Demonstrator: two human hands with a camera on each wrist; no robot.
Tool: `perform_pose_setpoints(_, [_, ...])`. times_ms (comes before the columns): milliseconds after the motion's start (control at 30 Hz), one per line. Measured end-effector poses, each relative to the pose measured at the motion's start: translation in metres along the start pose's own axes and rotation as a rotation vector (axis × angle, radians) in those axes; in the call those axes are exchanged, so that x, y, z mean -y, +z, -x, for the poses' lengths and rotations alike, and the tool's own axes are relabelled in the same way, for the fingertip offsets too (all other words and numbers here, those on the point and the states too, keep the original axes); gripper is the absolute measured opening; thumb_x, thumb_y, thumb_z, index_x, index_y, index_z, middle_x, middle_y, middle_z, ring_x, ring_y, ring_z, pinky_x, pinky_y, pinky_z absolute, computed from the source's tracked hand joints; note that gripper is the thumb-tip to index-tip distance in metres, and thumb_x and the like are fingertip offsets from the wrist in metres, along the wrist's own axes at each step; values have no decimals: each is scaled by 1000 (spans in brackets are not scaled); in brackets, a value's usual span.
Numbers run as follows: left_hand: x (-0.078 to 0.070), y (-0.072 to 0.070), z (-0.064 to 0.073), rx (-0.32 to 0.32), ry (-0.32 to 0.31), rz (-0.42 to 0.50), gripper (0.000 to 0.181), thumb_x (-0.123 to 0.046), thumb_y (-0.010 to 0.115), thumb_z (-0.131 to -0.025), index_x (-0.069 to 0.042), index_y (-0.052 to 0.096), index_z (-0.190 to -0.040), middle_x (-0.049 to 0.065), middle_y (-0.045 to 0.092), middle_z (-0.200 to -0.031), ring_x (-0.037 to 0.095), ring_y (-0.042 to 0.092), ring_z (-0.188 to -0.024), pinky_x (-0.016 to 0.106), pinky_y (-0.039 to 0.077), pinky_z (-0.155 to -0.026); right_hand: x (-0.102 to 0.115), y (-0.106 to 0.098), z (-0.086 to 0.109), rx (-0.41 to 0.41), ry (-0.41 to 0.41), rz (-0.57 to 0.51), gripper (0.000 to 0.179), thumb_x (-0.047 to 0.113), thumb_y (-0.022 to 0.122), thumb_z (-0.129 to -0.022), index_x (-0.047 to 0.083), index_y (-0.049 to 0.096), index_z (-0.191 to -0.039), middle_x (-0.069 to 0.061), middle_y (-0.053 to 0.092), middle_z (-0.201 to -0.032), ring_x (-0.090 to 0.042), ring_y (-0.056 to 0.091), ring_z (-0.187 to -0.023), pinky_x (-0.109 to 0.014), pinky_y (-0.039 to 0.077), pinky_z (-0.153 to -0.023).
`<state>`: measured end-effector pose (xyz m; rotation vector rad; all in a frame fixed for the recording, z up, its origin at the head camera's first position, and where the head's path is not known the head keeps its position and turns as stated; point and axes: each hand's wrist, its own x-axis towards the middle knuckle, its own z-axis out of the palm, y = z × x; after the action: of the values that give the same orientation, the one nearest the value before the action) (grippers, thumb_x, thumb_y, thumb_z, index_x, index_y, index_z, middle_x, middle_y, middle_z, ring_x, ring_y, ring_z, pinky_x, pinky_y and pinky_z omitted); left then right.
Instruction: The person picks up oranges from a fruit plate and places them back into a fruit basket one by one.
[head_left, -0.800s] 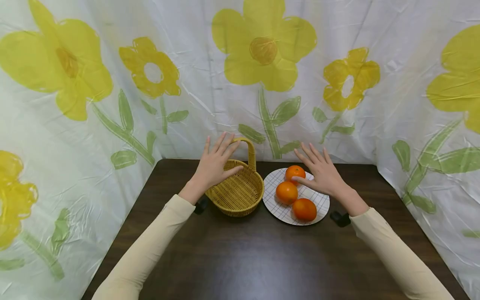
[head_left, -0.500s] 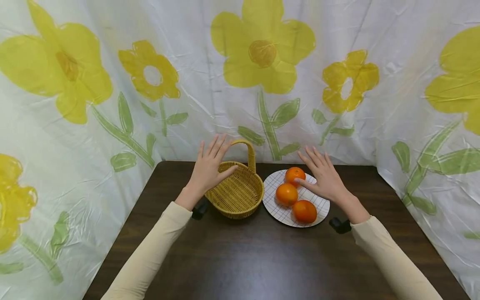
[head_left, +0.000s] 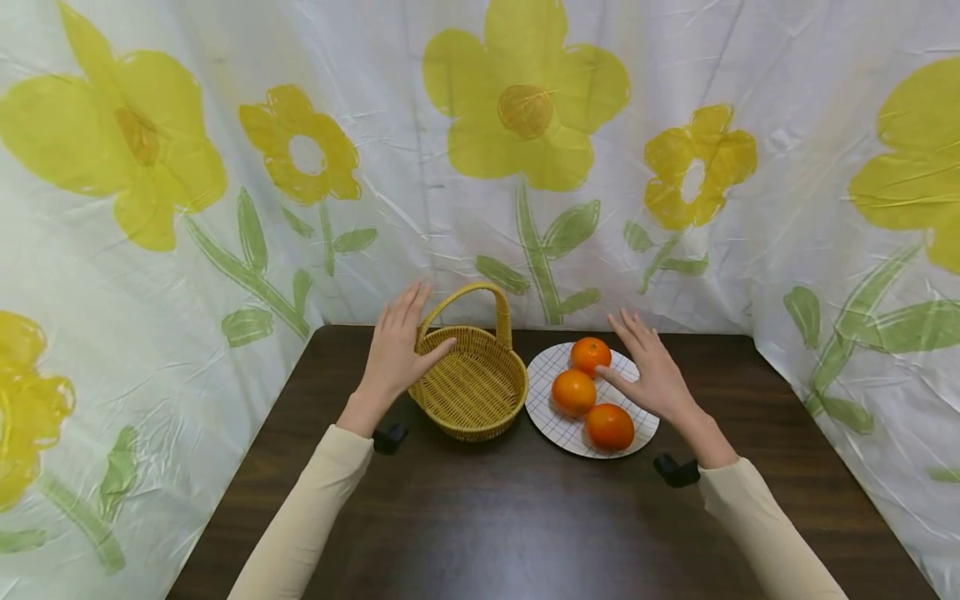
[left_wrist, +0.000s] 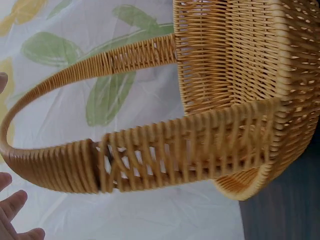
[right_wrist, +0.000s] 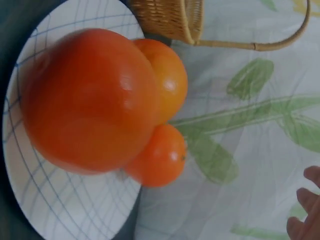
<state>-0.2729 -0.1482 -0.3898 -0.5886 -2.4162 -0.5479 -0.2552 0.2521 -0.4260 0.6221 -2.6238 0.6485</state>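
A yellow wicker basket with a tall arched handle stands near the table's back edge. My left hand hovers at its left side, fingers straight and thumb reaching over the rim; it holds nothing. Right of the basket, a white plate with a blue grid carries three orange fruits: one at the back, one in the middle and one in front. Over the plate's right part is my right hand, fingers extended and holding nothing. In the right wrist view the front fruit looks largest and partly covers the others.
The dark wooden table extends toward me from the basket and plate. A white curtain with yellow flowers hangs behind it and along both sides. Black wrist cameras sit beneath both wrists, the left camera and the right camera.
My left hand has drawn left and slightly nearer, uncovering more of the basket handle. My right hand has shifted slightly right and nearer. Basket, plate and fruits keep their places.
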Motion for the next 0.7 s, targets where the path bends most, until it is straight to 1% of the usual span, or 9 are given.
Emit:
perform_pose_setpoints(133, [4,2,6,-2,-28,19,90,-52,64,-81,-24,14,-150,6,22,-153,29,26,-138,55,18,-110,-4,6,7,-3,34,-27,82,44,65,-84,25,18,-149,-2,14,-155,-28,12,-143,-55,10,-112])
perform_pose_setpoints(267, [8,5,14,-2,-58,45,92,-53,65,-80,-22,16,-150,5,22,-153,30,27,-137,55,19,-110,-6,11,14,0,63,-49,80,44,63,-85,24,20,-149,-3,14,-155,-27,12,-143,-55,9,-112])
perform_pose_setpoints(400, [12,7,21,3,-106,71,93,-55,66,-78,-23,17,-150,3,22,-153,30,28,-137,55,20,-110,-9,15,23,4,94,-68,78,43,63,-86,21,22,-149,-7,17,-155,-30,14,-142,-54,9,-113])
perform_pose_setpoints(500, [16,9,26,19,-139,81,95,-56,66,-77,-26,13,-150,0,20,-154,30,30,-136,54,20,-110,-11,18,28,11,124,-82,78,43,63,-85,19,25,-148,-9,18,-154,-34,16,-141,-54,11,-112])
perform_pose_setpoints(633, [21,12,33,47,-169,92,96,-59,65,-76,-31,10,-150,-3,20,-154,30,31,-135,55,20,-110,-13,23,34,23,162,-107,78,44,64,-85,22,25,-148,-9,18,-154,-35,17,-140,-54,12,-112])
perform_pose_setpoints(700, [24,13,36,64,-179,101,96,-60,64,-76,-32,10,-150,-2,21,-154,31,31,-135,56,20,-109,-14,25,37,32,177,-118,79,44,64,-84,24,24,-149,-10,17,-154,-36,17,-140,-55,13,-112])
